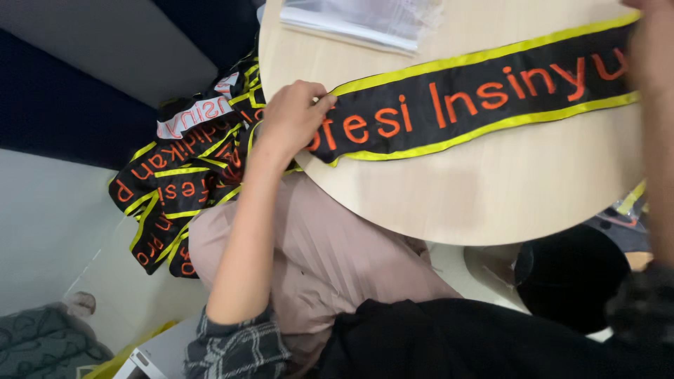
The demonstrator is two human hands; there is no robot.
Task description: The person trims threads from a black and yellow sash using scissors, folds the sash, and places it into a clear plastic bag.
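A long black sash with yellow edging and orange embroidered letters lies flat across the round light-wood table. My left hand pinches the sash's left end at the table's edge, fingers closed on the cloth. My right forearm crosses the sash's right end at the frame's right edge. That hand is mostly cut off at the top corner, so its grip is hidden.
A heap of similar black and yellow sashes hangs off my lap to the left of the table. Clear plastic bags lie at the table's far edge. A black round object sits below the table on the right.
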